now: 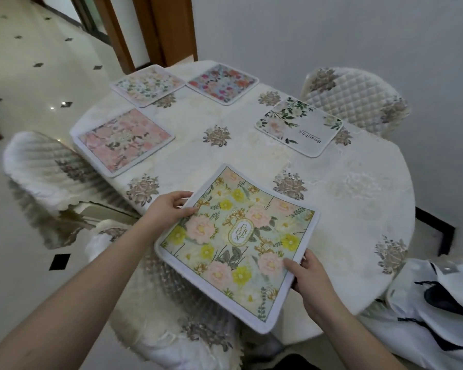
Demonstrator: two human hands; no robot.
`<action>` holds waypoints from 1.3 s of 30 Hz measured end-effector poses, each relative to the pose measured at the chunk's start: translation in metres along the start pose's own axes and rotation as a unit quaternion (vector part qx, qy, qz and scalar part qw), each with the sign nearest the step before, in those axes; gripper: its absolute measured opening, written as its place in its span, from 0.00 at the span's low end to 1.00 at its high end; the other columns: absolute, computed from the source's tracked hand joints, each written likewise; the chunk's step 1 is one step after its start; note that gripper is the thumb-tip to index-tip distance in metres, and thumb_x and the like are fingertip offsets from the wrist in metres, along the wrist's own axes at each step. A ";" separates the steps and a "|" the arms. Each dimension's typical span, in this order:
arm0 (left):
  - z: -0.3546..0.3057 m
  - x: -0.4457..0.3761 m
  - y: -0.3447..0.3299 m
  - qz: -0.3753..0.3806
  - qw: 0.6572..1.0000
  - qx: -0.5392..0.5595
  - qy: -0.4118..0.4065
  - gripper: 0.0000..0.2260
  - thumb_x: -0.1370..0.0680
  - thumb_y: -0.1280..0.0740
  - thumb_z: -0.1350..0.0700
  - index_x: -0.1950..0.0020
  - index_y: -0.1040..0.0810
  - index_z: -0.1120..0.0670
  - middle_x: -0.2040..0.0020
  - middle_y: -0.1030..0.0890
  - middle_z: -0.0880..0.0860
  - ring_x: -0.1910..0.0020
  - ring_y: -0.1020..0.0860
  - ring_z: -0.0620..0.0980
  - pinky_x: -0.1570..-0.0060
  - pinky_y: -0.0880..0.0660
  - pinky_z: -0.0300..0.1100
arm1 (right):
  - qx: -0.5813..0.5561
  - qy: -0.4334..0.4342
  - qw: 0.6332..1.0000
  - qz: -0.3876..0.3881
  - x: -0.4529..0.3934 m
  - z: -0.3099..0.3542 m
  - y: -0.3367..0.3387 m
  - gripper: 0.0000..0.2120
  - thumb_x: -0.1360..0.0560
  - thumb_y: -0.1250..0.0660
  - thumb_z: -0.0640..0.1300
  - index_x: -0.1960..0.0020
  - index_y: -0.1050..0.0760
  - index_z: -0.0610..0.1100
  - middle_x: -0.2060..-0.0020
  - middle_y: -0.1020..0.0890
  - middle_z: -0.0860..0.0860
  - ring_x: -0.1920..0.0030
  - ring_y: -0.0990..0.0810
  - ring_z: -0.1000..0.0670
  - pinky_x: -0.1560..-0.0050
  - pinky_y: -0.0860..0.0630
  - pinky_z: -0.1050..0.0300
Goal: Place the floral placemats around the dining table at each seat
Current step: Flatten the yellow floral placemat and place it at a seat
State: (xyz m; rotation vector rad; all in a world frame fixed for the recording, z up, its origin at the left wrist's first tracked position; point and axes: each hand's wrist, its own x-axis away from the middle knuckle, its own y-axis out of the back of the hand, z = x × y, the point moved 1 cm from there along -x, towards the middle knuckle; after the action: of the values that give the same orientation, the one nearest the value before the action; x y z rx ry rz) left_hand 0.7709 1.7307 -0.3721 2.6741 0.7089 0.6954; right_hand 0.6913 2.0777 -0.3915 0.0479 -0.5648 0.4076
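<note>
Gripping the yellow-flowered placemat (237,244) by opposite edges, the left hand (169,206) and right hand (309,276) hold it over the tabletop (358,198) near edge, long axis running near-right to far-left, near corner overhanging, open cloth beyond.

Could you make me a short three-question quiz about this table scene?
1. True or false: both hands hold the yellow-flowered placemat.
2. How many placemats already lie flat on the table? A) two B) four C) six
3. Fill in: the white placemat by the quilted chair reads "____".

Key: 1 true, the left hand and right hand grip opposite edges. 2 B. 3 Beautiful.
</note>
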 end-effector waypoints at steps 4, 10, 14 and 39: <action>-0.002 -0.018 0.014 -0.026 0.999 -0.046 -0.007 0.17 0.25 0.24 0.52 0.39 0.22 0.45 0.53 0.20 0.39 0.62 0.19 0.36 0.70 0.26 0.28 | 0.005 -0.013 1.000 0.008 -0.017 -0.001 -0.021 0.14 0.21 0.36 0.34 0.38 0.27 0.47 0.45 0.16 0.48 0.47 0.16 0.43 0.50 0.17 0.42; 0.007 -0.051 0.030 -0.066 0.992 -0.111 0.005 0.13 0.21 0.29 0.52 0.36 0.23 0.46 0.54 0.22 0.39 0.57 0.24 0.36 0.64 0.30 0.33 | 0.030 -0.046 0.998 0.029 -0.052 -0.004 -0.049 0.08 0.19 0.36 0.37 0.42 0.26 0.46 0.49 0.17 0.46 0.51 0.16 0.46 0.62 0.20 0.57; 0.018 -0.074 0.035 -0.097 0.984 -0.148 0.019 0.13 0.19 0.33 0.52 0.35 0.22 0.50 0.51 0.20 0.44 0.56 0.22 0.43 0.62 0.26 0.38 | 0.019 -0.074 0.996 0.047 -0.079 -0.007 -0.063 0.07 0.18 0.38 0.39 0.44 0.23 0.47 0.52 0.14 0.48 0.54 0.14 0.49 0.61 0.19 0.56; 0.052 -0.163 0.038 -0.194 0.963 -0.180 0.048 0.09 0.18 0.35 0.57 0.39 0.18 0.52 0.50 0.20 0.51 0.62 0.24 0.44 0.72 0.30 0.37 | 0.116 -0.034 0.992 0.047 -0.158 -0.013 -0.081 0.03 0.22 0.32 0.38 0.50 0.25 0.43 0.63 0.14 0.48 0.62 0.15 0.52 0.63 0.21 0.62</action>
State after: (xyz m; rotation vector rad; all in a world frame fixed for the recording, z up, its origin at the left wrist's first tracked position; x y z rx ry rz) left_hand 0.6883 1.6051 -0.4628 2.1041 0.9897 0.7634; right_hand 0.6082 1.9477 -0.4803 0.2595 -0.5860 0.5644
